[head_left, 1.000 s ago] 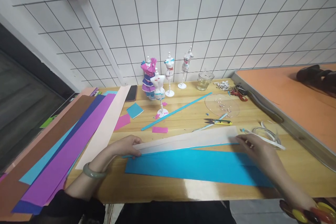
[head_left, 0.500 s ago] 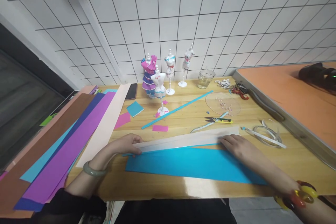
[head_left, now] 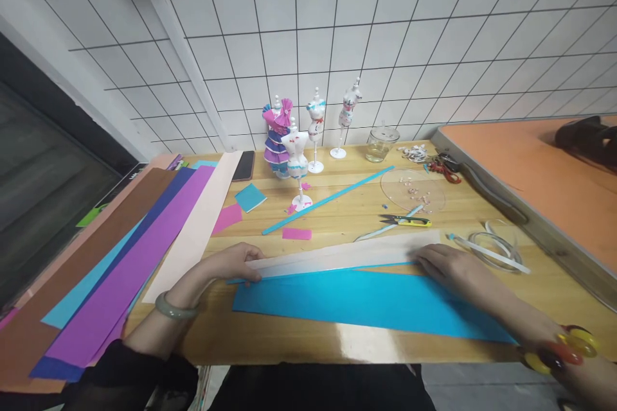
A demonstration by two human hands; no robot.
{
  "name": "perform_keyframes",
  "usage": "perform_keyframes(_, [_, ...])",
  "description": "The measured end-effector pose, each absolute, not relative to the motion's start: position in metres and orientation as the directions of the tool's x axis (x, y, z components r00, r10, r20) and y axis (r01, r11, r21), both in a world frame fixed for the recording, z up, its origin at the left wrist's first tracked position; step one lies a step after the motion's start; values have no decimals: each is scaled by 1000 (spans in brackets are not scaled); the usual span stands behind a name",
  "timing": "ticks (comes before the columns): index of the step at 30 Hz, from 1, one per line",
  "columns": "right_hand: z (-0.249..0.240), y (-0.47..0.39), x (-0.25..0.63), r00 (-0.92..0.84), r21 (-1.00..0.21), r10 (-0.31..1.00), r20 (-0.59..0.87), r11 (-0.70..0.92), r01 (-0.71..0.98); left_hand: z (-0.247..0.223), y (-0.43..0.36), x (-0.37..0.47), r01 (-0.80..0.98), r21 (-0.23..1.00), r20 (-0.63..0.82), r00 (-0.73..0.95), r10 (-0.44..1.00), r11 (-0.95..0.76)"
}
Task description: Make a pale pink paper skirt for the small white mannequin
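Pinching the left end of a white strip (head_left: pixel 337 257), the left hand (head_left: pixel 238 261) rested low over the desk (head_left: pixel 216 337). The right hand (head_left: pixel 443 264) seemed to touch near its other end, grip unclear. The strip lay along the blue sheet's (head_left: pixel 366 302) far edge.

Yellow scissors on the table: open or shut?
Open: the scissors lie with their two dark blades apart at the tips.
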State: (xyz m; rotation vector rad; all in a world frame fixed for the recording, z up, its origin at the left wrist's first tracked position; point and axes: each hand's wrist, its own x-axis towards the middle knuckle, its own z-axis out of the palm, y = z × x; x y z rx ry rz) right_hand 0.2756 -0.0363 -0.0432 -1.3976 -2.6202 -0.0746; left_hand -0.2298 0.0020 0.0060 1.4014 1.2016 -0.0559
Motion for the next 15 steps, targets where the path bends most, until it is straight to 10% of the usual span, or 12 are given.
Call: perform_keyframes(15, [-42, -37, 247, -252, -512, 967, -36, 199, 836, 6, 2, -229, 657, 701, -656, 444, 610, 276])
